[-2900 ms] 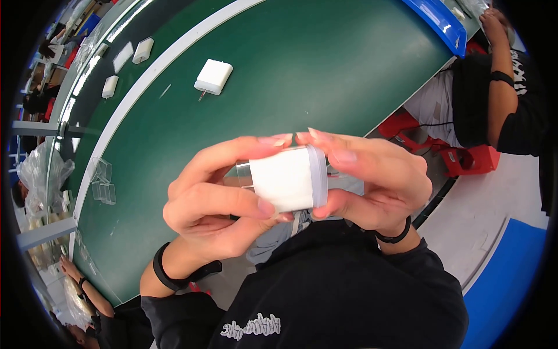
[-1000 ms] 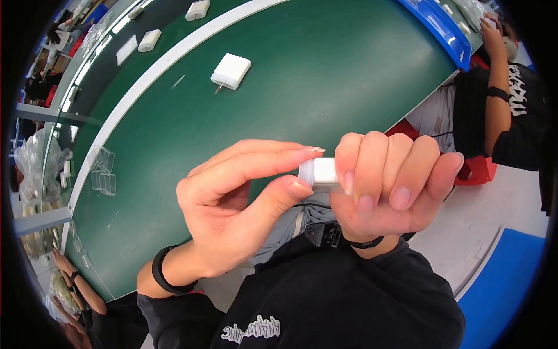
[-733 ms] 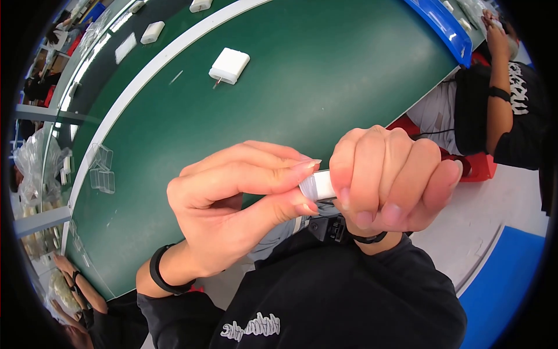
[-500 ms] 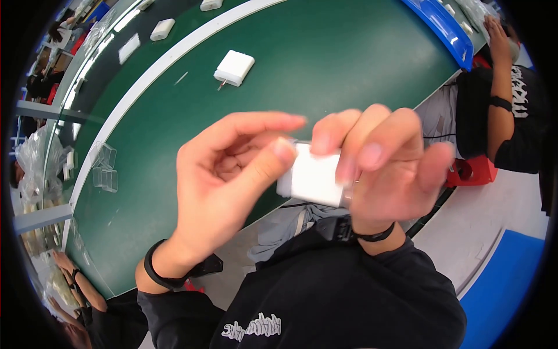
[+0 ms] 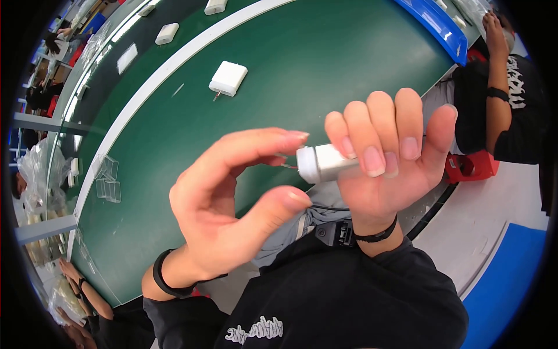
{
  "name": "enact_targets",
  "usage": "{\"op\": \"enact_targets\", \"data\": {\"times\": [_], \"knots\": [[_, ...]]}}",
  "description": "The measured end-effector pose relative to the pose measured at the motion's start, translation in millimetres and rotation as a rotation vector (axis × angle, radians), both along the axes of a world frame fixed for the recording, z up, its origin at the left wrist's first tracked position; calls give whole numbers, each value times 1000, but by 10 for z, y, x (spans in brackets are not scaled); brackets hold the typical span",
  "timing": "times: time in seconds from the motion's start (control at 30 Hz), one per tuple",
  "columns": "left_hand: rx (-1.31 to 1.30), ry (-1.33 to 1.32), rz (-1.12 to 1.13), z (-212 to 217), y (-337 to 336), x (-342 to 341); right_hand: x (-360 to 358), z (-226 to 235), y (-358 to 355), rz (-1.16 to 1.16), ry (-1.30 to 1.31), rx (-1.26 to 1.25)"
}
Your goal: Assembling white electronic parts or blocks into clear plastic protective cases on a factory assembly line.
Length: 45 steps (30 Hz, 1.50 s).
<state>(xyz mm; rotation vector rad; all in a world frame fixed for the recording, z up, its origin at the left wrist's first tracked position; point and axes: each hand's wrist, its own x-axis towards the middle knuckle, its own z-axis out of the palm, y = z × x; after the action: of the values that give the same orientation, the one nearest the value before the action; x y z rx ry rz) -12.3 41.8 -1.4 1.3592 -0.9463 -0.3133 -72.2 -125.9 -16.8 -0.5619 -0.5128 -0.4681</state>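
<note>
In front of my chest, my right hand [image 5: 386,154] has its fingers curled round a white plug adapter [image 5: 331,163]. The adapter's narrow side faces up, and a thin metal prong sticks out at its left end; the fingers hide its right part. Just left of it, my left hand [image 5: 232,192] is open, thumb and forefinger spread apart on either side of the prong end. A second white adapter [image 5: 228,78] lies on the green table [image 5: 302,70] beyond my hands, its metal prong toward me.
Clear plastic pieces [image 5: 108,180] lie by the white curved rail [image 5: 136,96] at left. Past the rail are more white blocks [image 5: 167,34]. A blue tray [image 5: 439,29] stands at the far right, near a co-worker's arm [image 5: 498,75]. A red bin [image 5: 474,168] is below.
The adapter has turned from its broad face to its narrow side. My left thumb has come off it and the left hand has opened. My right fingers have closed further round it.
</note>
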Motion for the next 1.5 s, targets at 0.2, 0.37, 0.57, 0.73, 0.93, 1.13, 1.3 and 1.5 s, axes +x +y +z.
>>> {"op": "enact_targets", "data": {"times": [0.2,0.37,0.57,0.73,0.93,1.13,1.3,1.5], "knots": [[13,12,36,49,-3,-41,-70,20,129,18,-53,42],[-56,-228,17,1,-25,1,-129,0,158,-23,-62,2],[-49,-289,33,43,1,-1,-80,-38,161,76,-55,9],[-64,-226,-12,52,48,29,-151,-2,205,35,-52,-46],[-52,601,33,13,-42,-18,-57,36,229,-78,341,375],[27,401,28,-81,-37,-44,-69,56,254,-165,391,353],[-8,343,0,-129,-72,-32,-84,56,278,-244,392,259],[27,187,-43,-114,-52,-4,-131,-12,320,-321,279,84]]}}
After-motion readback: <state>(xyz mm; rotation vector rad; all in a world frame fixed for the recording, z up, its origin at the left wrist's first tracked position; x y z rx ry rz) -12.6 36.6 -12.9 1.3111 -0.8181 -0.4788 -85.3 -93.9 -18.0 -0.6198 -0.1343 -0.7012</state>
